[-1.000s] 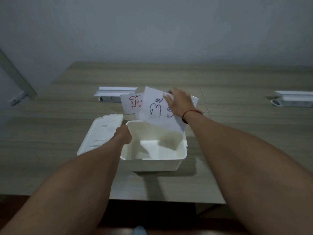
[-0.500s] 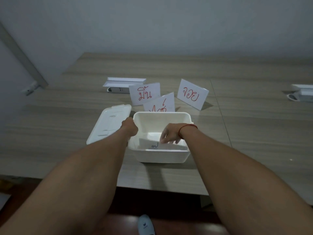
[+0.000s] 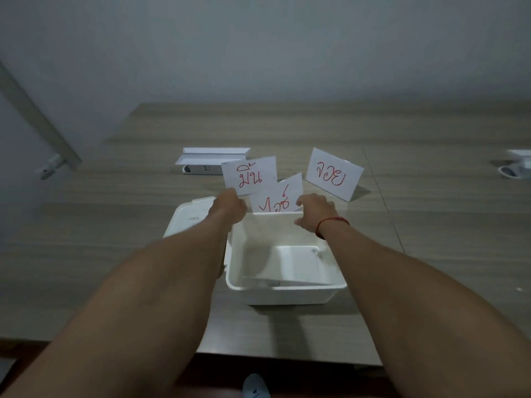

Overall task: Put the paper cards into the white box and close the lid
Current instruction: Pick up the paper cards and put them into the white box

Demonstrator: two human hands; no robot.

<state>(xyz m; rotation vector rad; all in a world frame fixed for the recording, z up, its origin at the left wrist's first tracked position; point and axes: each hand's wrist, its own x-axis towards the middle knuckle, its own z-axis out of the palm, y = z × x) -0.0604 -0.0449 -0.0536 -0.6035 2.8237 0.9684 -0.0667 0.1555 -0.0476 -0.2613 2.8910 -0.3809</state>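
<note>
The white box (image 3: 284, 293) stands open at the table's near middle, with one paper card (image 3: 296, 262) lying flat inside. Its lid (image 3: 186, 222) rests on the table to the left. Behind the box stand three cards with red writing: a left card (image 3: 250, 173), a middle card (image 3: 277, 198) and a right card (image 3: 333, 175). My left hand (image 3: 228, 209) is at the left card's lower corner, its fingers hidden. My right hand (image 3: 314, 212) hovers over the box's back rim, fingertips at the middle card's right edge, thumb apart.
A long white folded holder (image 3: 212, 160) lies farther back on the wooden table (image 3: 115, 254). Another white object (image 3: 517, 166) sits at the far right edge. The table's front edge runs just below the box, and a shoe (image 3: 255, 387) shows under it.
My right hand came up out of the box, leaving a card inside, and reached to the middle card. My left hand let go of the box's rim and moved up to the left card.
</note>
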